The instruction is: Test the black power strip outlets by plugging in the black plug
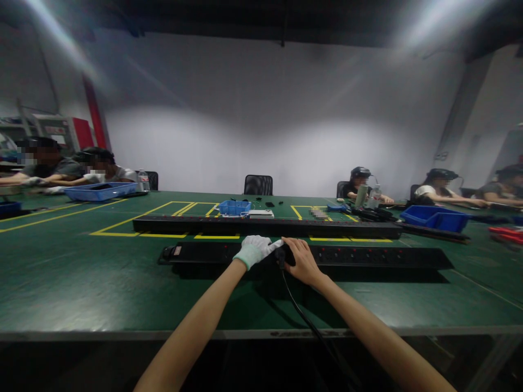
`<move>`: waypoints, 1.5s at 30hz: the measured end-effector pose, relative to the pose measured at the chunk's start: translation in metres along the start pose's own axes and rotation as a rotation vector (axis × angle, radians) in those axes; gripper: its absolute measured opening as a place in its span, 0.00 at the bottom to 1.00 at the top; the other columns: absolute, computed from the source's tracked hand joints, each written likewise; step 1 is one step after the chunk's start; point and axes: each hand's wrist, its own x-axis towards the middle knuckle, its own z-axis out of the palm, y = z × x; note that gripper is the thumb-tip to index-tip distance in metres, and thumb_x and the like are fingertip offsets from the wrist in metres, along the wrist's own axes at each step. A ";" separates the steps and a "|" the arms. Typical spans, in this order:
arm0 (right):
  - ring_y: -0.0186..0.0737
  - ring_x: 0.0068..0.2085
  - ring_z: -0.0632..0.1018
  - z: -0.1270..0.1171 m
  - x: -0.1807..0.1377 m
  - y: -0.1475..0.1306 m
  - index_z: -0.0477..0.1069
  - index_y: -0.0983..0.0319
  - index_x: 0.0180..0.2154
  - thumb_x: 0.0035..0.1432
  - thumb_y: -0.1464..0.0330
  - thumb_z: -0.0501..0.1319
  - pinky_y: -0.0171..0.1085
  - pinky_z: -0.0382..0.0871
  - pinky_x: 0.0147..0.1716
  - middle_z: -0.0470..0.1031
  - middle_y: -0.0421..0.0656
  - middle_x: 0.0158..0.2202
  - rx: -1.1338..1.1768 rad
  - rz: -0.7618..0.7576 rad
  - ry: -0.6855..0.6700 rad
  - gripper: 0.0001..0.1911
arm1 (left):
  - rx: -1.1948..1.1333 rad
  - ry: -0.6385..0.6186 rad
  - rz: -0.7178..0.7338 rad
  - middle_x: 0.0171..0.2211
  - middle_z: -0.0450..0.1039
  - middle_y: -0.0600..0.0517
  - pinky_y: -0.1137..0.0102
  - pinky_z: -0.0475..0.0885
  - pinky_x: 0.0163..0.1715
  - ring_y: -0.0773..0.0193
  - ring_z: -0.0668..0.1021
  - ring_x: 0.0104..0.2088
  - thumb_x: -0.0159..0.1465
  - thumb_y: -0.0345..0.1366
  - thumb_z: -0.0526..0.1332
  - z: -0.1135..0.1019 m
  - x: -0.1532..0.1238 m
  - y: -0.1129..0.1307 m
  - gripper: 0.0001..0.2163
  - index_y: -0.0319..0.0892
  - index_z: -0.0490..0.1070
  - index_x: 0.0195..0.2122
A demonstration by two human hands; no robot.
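On the green bench [81,283], straight ahead, a long black power strip [368,256] is laid crosswise. A black plug [280,256] is held against it by the right hand [300,261], fingers clenched around it. Its cable [302,316] trails toward six o'clock. The gloved left hand [254,249] is rested on the strip at the plug's nine o'clock; whether its fingers grasp anything cannot be told. A second strip [204,224] lies at twelve o'clock.

Looks like a factory assembly hall. Long green workbench [81,283] marked off in bays with yellow tape [122,222], blue parts trays [100,191] set along it, long black power strips [204,225] laid out in rows, workers [439,188] seated at both far ends, bare white wall [261,125] behind.
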 end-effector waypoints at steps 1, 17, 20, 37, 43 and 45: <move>0.50 0.54 0.66 0.000 0.000 0.000 0.55 0.62 0.57 0.48 0.70 0.60 0.51 0.54 0.54 0.65 0.51 0.53 0.001 0.000 -0.001 0.33 | 0.000 0.001 0.001 0.36 0.75 0.45 0.64 0.67 0.38 0.54 0.76 0.41 0.65 0.56 0.36 0.000 0.000 0.000 0.29 0.46 0.73 0.43; 0.50 0.53 0.66 0.001 0.000 0.000 0.55 0.62 0.57 0.47 0.72 0.60 0.50 0.57 0.53 0.66 0.50 0.52 0.013 -0.002 0.018 0.33 | -0.009 0.014 0.008 0.37 0.75 0.44 0.64 0.67 0.38 0.54 0.76 0.41 0.64 0.56 0.36 0.000 -0.002 0.000 0.30 0.46 0.73 0.43; 0.50 0.53 0.66 0.001 0.000 0.000 0.55 0.61 0.57 0.47 0.72 0.60 0.51 0.57 0.53 0.66 0.50 0.52 0.010 -0.004 0.022 0.34 | -0.007 0.014 0.010 0.36 0.75 0.44 0.64 0.67 0.37 0.54 0.76 0.41 0.65 0.56 0.37 0.000 -0.002 -0.001 0.30 0.46 0.74 0.42; 0.49 0.53 0.65 0.000 0.000 -0.002 0.55 0.64 0.57 0.47 0.72 0.60 0.49 0.55 0.54 0.65 0.51 0.52 -0.006 0.010 -0.002 0.33 | -0.017 0.048 0.029 0.36 0.75 0.46 0.65 0.66 0.38 0.56 0.76 0.40 0.65 0.56 0.37 0.007 0.002 -0.004 0.28 0.48 0.72 0.45; 0.49 0.53 0.65 0.000 0.000 -0.002 0.58 0.63 0.55 0.47 0.71 0.60 0.49 0.55 0.54 0.65 0.50 0.52 -0.005 0.009 0.004 0.31 | -0.021 0.098 0.046 0.36 0.75 0.47 0.66 0.66 0.38 0.57 0.76 0.39 0.64 0.57 0.36 0.016 0.005 -0.006 0.29 0.49 0.71 0.46; 0.49 0.53 0.65 0.000 0.000 -0.002 0.58 0.63 0.55 0.47 0.72 0.60 0.49 0.56 0.54 0.66 0.50 0.52 -0.007 0.006 0.007 0.31 | -0.021 0.121 0.061 0.37 0.75 0.48 0.66 0.66 0.38 0.57 0.76 0.40 0.64 0.57 0.35 0.018 0.007 -0.007 0.29 0.49 0.70 0.47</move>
